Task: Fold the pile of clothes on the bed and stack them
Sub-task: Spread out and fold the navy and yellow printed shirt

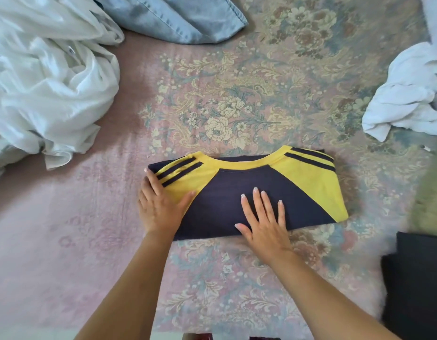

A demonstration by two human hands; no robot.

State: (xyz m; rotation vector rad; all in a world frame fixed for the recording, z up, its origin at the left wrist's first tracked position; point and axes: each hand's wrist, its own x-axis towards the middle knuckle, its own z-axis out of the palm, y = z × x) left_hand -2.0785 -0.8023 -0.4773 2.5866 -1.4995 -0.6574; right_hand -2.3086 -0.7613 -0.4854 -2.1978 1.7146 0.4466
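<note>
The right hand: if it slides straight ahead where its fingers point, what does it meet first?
Probably the yellow collar of the folded shirt; the right hand lies flat on the navy front, fingers pointing toward it.

A bed [77,241] fills the whole view, covered by a faded pink spread [237,99] printed with cream flowers, scrolling leaves and pale blue-green foliage. The pattern is densest across the middle and right, while the left side is nearly plain pink. Soft, even daylight falls over the cloth, casting only faint shadows. No wall, floor or window shows.
</note>
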